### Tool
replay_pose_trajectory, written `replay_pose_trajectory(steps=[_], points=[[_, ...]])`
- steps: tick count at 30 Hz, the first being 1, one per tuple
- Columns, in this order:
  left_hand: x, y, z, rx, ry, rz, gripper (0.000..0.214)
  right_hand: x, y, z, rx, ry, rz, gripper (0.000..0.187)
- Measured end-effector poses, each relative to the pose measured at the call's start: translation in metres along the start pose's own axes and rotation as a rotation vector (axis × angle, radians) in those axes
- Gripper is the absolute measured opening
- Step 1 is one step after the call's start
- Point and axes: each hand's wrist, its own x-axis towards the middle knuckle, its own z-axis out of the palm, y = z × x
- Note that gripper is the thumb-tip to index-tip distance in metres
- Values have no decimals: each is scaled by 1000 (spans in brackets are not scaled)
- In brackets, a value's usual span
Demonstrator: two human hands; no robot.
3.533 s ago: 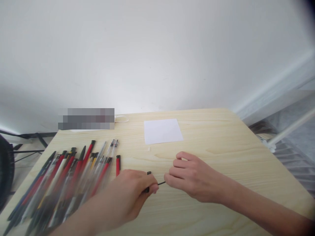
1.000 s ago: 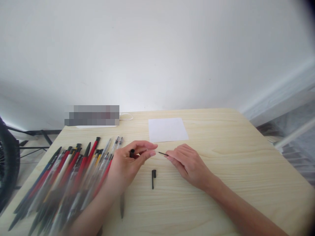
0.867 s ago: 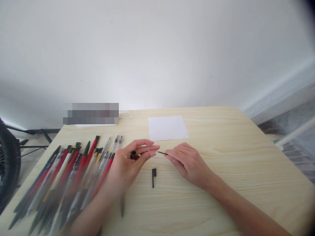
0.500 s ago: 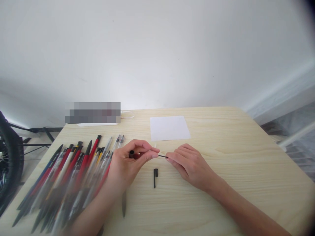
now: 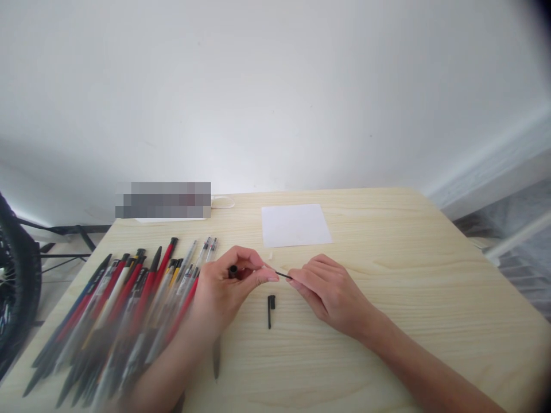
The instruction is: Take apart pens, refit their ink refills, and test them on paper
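Inwardly turned, the left hand (image 5: pixel 222 285) and right hand (image 5: pixel 328 288) pinch a thin dark rod (image 5: pixel 283 275) between them.

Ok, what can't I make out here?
In the head view:
Thin black rod: right end hidden by the right hand.
Black cylinder: mostly hidden by the left hand.
Pens: many barrels blurred.
White-edged item at the back left: masked by pixelated blocks.
Wheel: cut off by the left edge.
White piece near the paper: too small to identify.
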Motion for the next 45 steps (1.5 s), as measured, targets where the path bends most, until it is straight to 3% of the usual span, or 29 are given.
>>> replay_pose_trajectory(steps=[8, 16, 32, 38, 42, 45], points=[[1, -1, 2, 5, 43, -8, 15, 0, 0, 1, 1, -16, 3, 17], [8, -9, -6, 108, -145, 152, 8, -1, 7, -3, 2, 16, 25, 16], [9, -11, -8, 262, -158, 424, 11, -3, 11, -8, -70, -11, 21, 15], [11, -11, -10, 446, -291, 631, 15, -2, 11, -10, -238, -78, 4, 20], [11, -11, -10, 475, -331, 641, 14, -3, 9, -9, -257, -100, -9, 19], [9, -10, -11, 421, -285, 548, 11, -3, 10, -9, -228, -110, -4, 19]])
